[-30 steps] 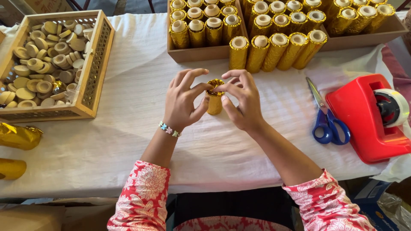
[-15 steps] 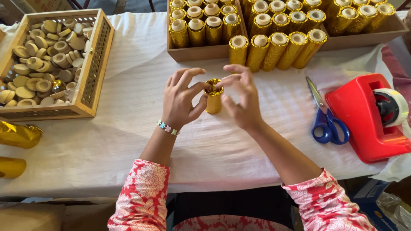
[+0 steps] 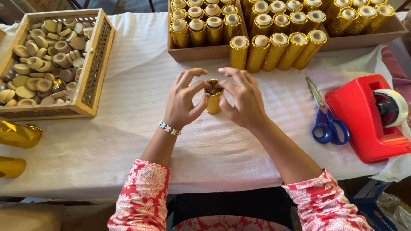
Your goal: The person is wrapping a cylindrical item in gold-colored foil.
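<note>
Gold-foil-wrapped tube [image 3: 213, 97] stands upright on the white tablecloth [image 3: 128, 141], pinched between left hand [image 3: 183, 102] and right hand [image 3: 244, 100], fingertips at its crinkled top. Looks light, and the foil dents easily, so I'd grip the sides gently.

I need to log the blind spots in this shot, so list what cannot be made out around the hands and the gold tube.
- Gold tube, head view: its sides are covered by the left hand and right hand.
- Tube's top: fingertips hide what is inside.
- Trays of gold tubes: back rows cut off by the top edge.
- Tape dispenser: cut by the right edge.
- Gold foil pieces: cut by the left edge.
</note>
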